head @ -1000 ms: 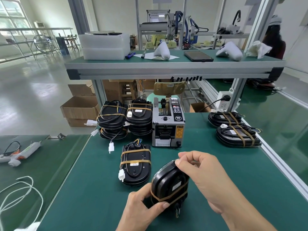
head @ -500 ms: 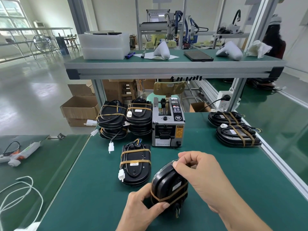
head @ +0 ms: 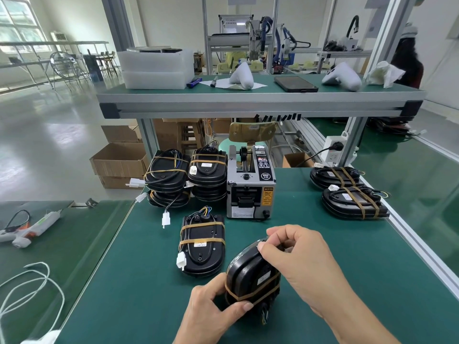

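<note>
Change: right hand (head: 303, 264) has sunk a little onto the top of the black unit (head: 250, 274); the left hand (head: 211, 311) and the unit have kept their place.
Glue gun (head: 29, 228): lies on the neighbouring surface, beyond the left edge of the bench (head: 139, 281).
Stacked units (head: 169, 177): two banded piles near the far left corner, just left of the tape dispenser.
Flat unit (head: 201, 247): lies on the bench with two tan bands across it, just left of the held unit.
Left hand: fingers curled round the black unit's lower end, thumb lying on its tan band (head: 248, 295).
Black unit: near the middle of the near edge, propped up on end and tilted, held between both hands.
Tape dispenser (head: 249, 187): upright at the middle of the far edge.
Right hand: fingers bent over the unit's upper end, thumb tip pressed on its top rim.
Banded pair (head: 352, 199): two units along the right edge.
</note>
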`<state>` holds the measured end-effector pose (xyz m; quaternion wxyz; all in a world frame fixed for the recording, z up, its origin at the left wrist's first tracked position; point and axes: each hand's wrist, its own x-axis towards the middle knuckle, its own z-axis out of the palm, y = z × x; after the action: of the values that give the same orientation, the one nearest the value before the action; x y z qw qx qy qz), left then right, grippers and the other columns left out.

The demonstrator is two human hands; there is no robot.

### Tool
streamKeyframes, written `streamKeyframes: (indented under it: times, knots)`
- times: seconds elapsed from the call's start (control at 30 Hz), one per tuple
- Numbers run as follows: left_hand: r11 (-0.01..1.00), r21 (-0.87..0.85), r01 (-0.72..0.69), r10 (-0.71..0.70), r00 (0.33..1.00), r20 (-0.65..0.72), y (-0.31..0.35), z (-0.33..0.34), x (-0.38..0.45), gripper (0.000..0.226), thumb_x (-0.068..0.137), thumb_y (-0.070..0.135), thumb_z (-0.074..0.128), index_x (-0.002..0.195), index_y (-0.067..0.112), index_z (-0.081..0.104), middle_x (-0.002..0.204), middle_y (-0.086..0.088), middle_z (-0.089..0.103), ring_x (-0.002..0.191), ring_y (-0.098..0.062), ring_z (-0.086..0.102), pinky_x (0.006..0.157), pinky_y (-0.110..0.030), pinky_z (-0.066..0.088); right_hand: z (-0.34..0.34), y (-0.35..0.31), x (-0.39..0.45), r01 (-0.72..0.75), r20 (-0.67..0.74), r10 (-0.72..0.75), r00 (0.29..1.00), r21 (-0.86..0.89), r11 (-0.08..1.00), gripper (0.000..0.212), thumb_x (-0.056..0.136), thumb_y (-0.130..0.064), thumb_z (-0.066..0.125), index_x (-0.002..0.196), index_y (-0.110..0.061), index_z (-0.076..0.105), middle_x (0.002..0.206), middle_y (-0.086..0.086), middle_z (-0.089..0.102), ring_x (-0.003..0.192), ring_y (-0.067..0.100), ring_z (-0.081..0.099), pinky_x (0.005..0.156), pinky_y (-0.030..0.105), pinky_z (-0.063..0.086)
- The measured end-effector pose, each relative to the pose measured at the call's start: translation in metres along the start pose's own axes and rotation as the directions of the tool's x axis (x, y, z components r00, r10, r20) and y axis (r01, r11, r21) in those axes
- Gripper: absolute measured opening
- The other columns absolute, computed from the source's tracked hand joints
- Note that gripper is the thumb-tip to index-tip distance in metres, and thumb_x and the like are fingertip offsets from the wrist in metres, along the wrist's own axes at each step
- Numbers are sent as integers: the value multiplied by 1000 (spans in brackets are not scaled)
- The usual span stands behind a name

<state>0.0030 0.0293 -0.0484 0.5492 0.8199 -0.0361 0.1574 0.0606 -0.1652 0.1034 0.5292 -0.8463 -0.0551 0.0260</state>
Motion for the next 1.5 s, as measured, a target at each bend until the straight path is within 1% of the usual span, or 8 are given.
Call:
streamKeyframes:
  times: [0.2, 0.4, 0.63, 0.77, 0.93, 1.1, 1.33, 1.5]
  knots:
    - [1000, 4, -10, 10, 1000, -13, -2, 1, 1, 45, 80, 60, 88, 113, 33, 75, 92, 5, 81, 87, -31, 74, 82, -47, 61, -3, 1, 2, -33, 19, 32, 999, 18, 999, 19, 69, -49, 80, 83, -40, 68, 97, -21, 72, 86, 1, 67, 75, 26, 51]
    - [999, 17, -35, 35, 999, -12, -2, 2, 0, 45, 78, 64, 87, 110, 35, 74, 83, 5, 78, 73, -9, 60, 77, -43, 59, 1, 4, 5, -170, 151, 133, 980, 270, 948, 16, 85, -17, 79, 94, -28, 71, 89, -10, 73, 74, -2, 64, 62, 8, 46]
    - [998, 21, -51, 51, 999, -5, -1, 1, 1, 41, 80, 64, 86, 109, 38, 74, 81, 11, 76, 73, -5, 61, 74, -36, 56, 7, 2, -1, -101, 104, 85, 991, 162, 982, 20, 86, -28, 78, 102, -34, 68, 108, -9, 66, 102, 10, 63, 88, 29, 51]
    - [999, 14, -45, 45, 999, -2, 0, 0, 2, 43, 79, 62, 87, 112, 37, 75, 85, 9, 79, 76, -17, 70, 77, -37, 58, 12, 5, -1, -85, 78, 71, 994, 190, 978, 13, 92, -26, 71, 98, -38, 70, 108, -14, 63, 103, 8, 62, 88, 29, 49]
    - [999, 7, -50, 50, 999, 11, 7, -1, 1, 43, 78, 64, 87, 112, 39, 75, 81, 10, 77, 74, -6, 66, 75, -30, 56, 12, 12, 5, -156, -23, 167, 986, 250, 956, 32, 97, -9, 55, 89, -33, 74, 93, -10, 75, 95, 17, 68, 80, 32, 51]
    - [998, 14, -59, 59, 998, -1, 7, -1, 2, 43, 76, 68, 85, 113, 49, 74, 83, 9, 79, 78, -7, 71, 79, -28, 57, -2, 17, 11, -219, 84, 202, 976, 370, 903, 23, 101, -10, 58, 95, -21, 77, 93, -8, 79, 90, 6, 71, 79, 26, 51]
    - [1000, -6, -30, 30, 1000, 2, 8, -2, 1, 43, 78, 62, 88, 116, 47, 74, 90, 8, 82, 81, -5, 71, 83, -35, 59, -16, 24, 37, -369, 313, 240, 919, 467, 804, 37, 98, -53, 58, 94, -25, 82, 104, -2, 80, 98, 12, 74, 89, 38, 46]
    - [999, 4, -44, 44, 999, 5, 13, -1, 1, 43, 78, 58, 88, 118, 51, 73, 91, 9, 82, 87, -4, 74, 86, -30, 60, -2, 39, 100, -409, 294, 310, 904, 380, 830, 26, 99, -35, 65, 111, -13, 76, 96, 3, 81, 76, 14, 75, 71, 30, 47]
